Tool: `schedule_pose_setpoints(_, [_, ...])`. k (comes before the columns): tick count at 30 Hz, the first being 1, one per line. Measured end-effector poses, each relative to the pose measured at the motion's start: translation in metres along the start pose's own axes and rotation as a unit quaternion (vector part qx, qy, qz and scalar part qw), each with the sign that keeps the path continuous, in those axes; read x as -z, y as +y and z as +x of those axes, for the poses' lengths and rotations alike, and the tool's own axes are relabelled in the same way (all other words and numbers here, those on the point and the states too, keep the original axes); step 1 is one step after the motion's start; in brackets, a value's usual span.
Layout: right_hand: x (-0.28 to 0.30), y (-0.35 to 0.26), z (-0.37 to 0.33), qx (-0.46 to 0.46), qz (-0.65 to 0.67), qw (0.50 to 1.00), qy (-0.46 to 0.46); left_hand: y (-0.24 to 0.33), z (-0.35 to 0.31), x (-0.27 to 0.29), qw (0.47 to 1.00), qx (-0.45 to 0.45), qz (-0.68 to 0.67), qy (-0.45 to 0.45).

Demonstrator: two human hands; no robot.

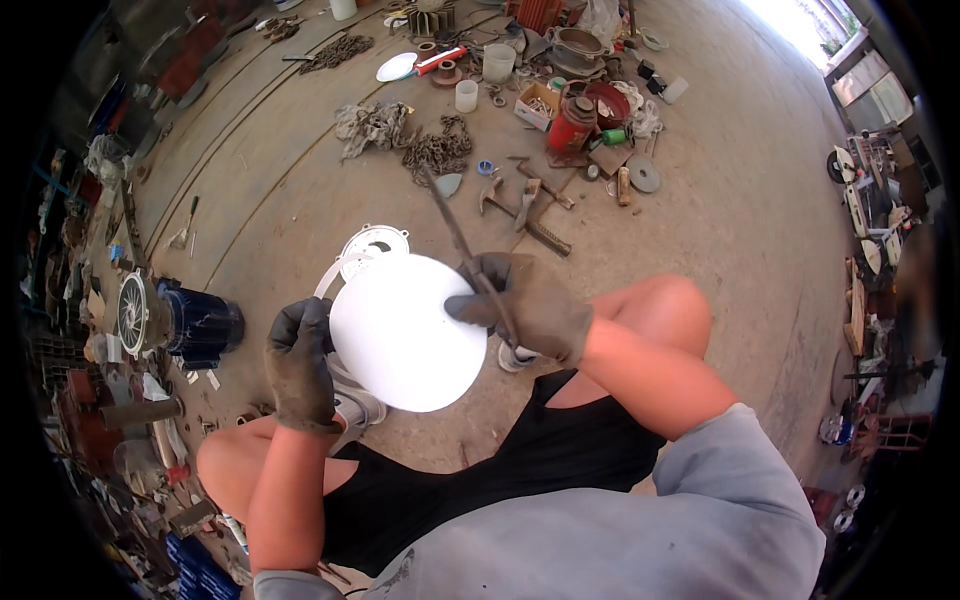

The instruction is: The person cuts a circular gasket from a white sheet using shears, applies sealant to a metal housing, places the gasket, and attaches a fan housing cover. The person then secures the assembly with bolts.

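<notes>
Between my gloved hands is a round white disc (pixel 408 335), thin and flat, tilted above the floor in front of my lap. My left hand (pixel 302 362) is closed on its left edge, next to a narrow curved white band (pixel 338 275) partly hidden behind the disc. On the opposite side my right hand (pixel 525 305) pinches the disc with its thumb on the face. A long, thin dark strip-like tool (pixel 455 232) also lies in the right hand, slanting up and left; its exact kind is unclear. Beyond the disc rests a white round slotted cover (pixel 376 243).
A blue motor (pixel 200 322) with a finned white end lies at left. Ahead are hammers (pixel 525 200), a chain (pixel 438 150), a grey rag (pixel 372 130), a red jack (pixel 573 128) and a grey grinding disc (pixel 643 173). Cluttered parts line both sides.
</notes>
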State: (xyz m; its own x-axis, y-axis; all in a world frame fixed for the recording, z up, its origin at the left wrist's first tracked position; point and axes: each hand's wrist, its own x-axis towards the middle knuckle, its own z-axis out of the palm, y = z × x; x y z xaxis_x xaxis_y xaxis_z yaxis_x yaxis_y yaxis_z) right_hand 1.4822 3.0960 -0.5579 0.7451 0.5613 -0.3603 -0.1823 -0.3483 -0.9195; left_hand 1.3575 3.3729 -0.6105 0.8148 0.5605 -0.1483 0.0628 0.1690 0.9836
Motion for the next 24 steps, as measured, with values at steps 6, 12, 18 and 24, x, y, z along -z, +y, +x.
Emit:
schedule_pose_setpoints(6, [0.222, -0.015, -0.028, 0.367, 0.254, 0.832, 0.328, 0.015, 0.008, 0.000, 0.999, -0.006, -0.019, 0.025])
schedule_pose_setpoints(12, [0.347, 0.181, 0.037, 0.074, 0.283, 0.789, 0.540, 0.011, 0.015, -0.008, 0.999, 0.013, 0.045, 0.016])
schedule_pose_setpoints(18, [0.268, 0.420, 0.080, -0.402, 0.229, 0.690, 0.556, 0.009, 0.008, -0.009, 0.994, 0.007, 0.095, 0.057])
schedule_pose_setpoints(24, [0.369, 0.462, 0.082, -0.185, 0.386, 0.779, 0.459, 0.005, -0.022, -0.037, 0.995, 0.005, -0.044, 0.092])
